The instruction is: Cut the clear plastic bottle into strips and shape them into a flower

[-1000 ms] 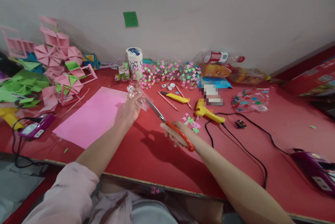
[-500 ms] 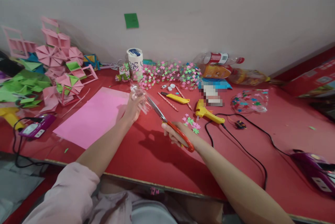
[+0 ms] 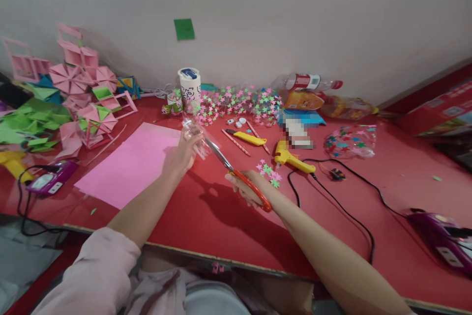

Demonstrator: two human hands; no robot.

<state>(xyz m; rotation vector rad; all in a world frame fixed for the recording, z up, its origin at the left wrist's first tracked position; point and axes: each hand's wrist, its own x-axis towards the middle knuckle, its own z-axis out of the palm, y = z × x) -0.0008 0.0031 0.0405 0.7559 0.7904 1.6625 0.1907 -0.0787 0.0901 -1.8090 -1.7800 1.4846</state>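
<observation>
Currently, per item:
left hand [image 3: 181, 154]: raised over the red table [image 3: 221, 226], fingers wrapped around a clear plastic bottle piece [image 3: 196, 135].
bottle piece: transparent, sticks up and to the right from the left fingers; exact shape hard to tell.
right hand [image 3: 246, 190]: gripping the orange handles of the scissors [image 3: 236, 173], fingers through the loops.
scissors: blades point up-left from the right hand, tips at the bottle piece; blade gap too blurred to tell.
pink paper sheet [image 3: 129, 165]: flat on the table, just left of and below the left hand.
loose paper stars [image 3: 269, 171]: pink and green, just right of the right hand.
yellow glue gun [image 3: 291, 157]: beyond those stars, black cord trailing right.
yellow utility knife [image 3: 248, 138]: beyond the scissors, near two pink pencils [image 3: 236, 142].
star garland pile [image 3: 239, 101]: far side of both hands, against the wall.
white printed cup [image 3: 190, 86]: upright, beyond the left hand.
folded paper shapes [image 3: 73, 99]: pink and green, well left of the left hand.
</observation>
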